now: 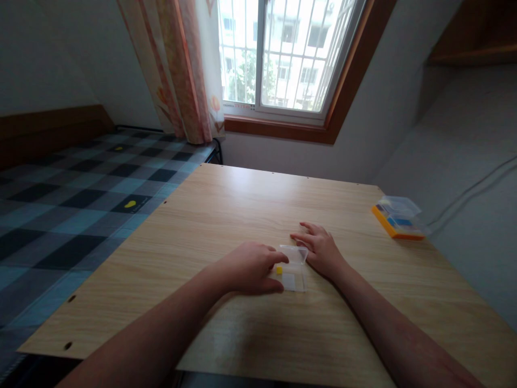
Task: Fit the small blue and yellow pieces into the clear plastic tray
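A small clear plastic box lies on the table with its lid tilted up at the far side. Inside it shows a flat whitish piece. At the box's left edge sits a small yellow piece, between the thumb and forefinger of my left hand. Those two fingers are apart; the forefinger reaches over the lid's left side and the thumb lies by the box's lower left corner. My right hand rests open beside the lid's right side, fingers spread; whether it touches the lid I cannot tell.
An orange case with a raised clear lid and blue contents stands at the table's right edge. The wooden table adjoins a bed with a checked sheet on the left. A barred window and a curtain are beyond.
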The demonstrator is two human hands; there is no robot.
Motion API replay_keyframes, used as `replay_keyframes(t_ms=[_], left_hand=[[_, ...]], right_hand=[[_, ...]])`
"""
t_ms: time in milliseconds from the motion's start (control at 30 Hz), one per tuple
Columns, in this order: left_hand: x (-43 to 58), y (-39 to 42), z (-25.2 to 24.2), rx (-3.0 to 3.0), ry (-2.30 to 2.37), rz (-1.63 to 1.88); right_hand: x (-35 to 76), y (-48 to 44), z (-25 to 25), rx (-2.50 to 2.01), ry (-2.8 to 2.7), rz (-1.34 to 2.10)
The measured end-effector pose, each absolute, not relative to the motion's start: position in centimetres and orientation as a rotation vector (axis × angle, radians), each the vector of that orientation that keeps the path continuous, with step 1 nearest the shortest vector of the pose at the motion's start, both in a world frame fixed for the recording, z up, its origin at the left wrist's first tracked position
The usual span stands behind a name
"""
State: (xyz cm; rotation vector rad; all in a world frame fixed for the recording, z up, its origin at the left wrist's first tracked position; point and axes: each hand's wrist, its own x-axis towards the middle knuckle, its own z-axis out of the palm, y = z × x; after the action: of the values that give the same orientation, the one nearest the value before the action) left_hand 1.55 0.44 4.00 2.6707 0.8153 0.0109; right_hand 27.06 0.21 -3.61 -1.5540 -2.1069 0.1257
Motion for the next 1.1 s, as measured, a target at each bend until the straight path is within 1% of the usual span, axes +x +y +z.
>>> replay_keyframes(t_ms=[233, 333, 400, 533, 633, 800, 933, 1100], left_hand=[[1.5, 0.5, 4.1, 2.659, 0.826, 0.006], [1.4, 0.5, 4.2, 2.660, 0.826, 0.012], [1.4, 0.4, 4.3, 2.667, 0.821, 0.016], [1.4, 0.4, 4.4, 2.670, 0.819, 0.009], [1.4, 0.4, 4.4, 2.667, 0.818, 0.012], [1.4, 0.4, 4.2, 2.667, 0.815, 0.031], [1.4, 0.4, 4.1, 2.677, 0.794, 0.048], [1.3, 0.4, 4.1, 2.684, 0.782, 0.050]], right_hand=[[27.2, -0.1, -2.6, -1.497, -2.004, 0.221], [27.8, -1.0, -1.3, -1.473, -1.858, 0.255], [28.3, -2.1, 0.0, -1.365, -1.825, 0.292], [28.1, -4.5, 2.6, -1.104, -2.095, 0.475], [26.7, -5.7, 3.1, -1.098, -2.356, 0.567], [24.6, -5.9, 2.0, -1.234, -2.588, 0.441], [24.1, -5.5, 1.6, -1.303, -2.603, 0.382], [24.6, -5.5, 1.9, -1.289, -2.565, 0.389]])
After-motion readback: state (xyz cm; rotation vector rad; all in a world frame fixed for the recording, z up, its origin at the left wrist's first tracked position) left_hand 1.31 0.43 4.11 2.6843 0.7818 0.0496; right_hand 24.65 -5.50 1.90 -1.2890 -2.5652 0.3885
